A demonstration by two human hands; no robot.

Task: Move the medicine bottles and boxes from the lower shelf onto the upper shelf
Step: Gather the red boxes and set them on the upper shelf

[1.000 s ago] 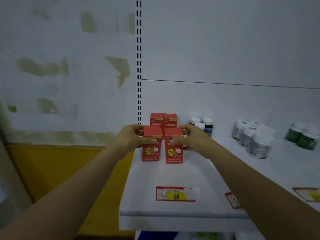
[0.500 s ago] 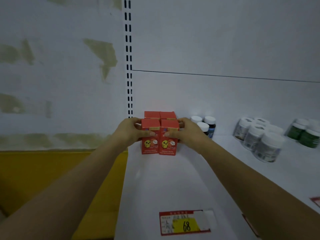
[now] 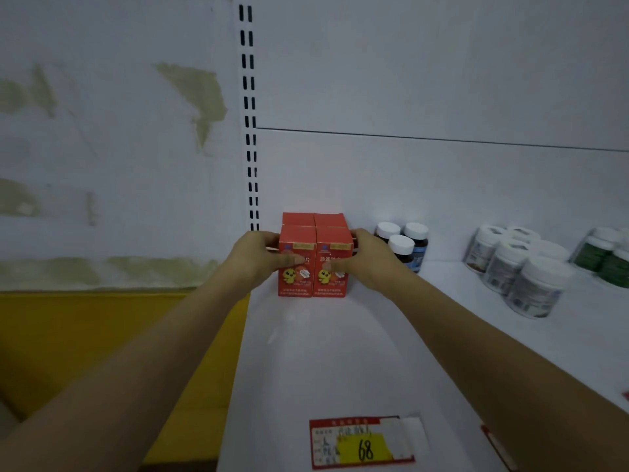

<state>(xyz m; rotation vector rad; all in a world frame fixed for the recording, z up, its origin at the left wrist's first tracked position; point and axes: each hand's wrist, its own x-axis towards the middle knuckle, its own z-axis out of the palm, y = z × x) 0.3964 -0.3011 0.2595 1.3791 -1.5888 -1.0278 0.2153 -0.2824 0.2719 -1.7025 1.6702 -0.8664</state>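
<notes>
Pushed back since a second ago: the front pair of red boxes, then standing a gap short of the rear pair, now tight against it in a two-by-two block. Upright at the left rear corner of the white shelf, close to the back panel and just beside the slotted upright.

Clasped from both sides. Left hand curled round the left face of the block, thumb laid across the front of the front-left box. Right hand curled round the right face, thumb on the front of the front-right box. Fingertips of both hidden behind the boxes.

Just right of the right hand, three dark bottles with white caps, the nearest partly covered by it. Well apart to the right, a cluster of white jars; at the frame edge, dark green bottles.

Flat near the front of the shelf, a red and yellow price tag marked 68. A second red tag beside the right forearm, mostly cut off by it.

Left of the shelf, a pale wall with patchy greenish marks above a yellow band.
</notes>
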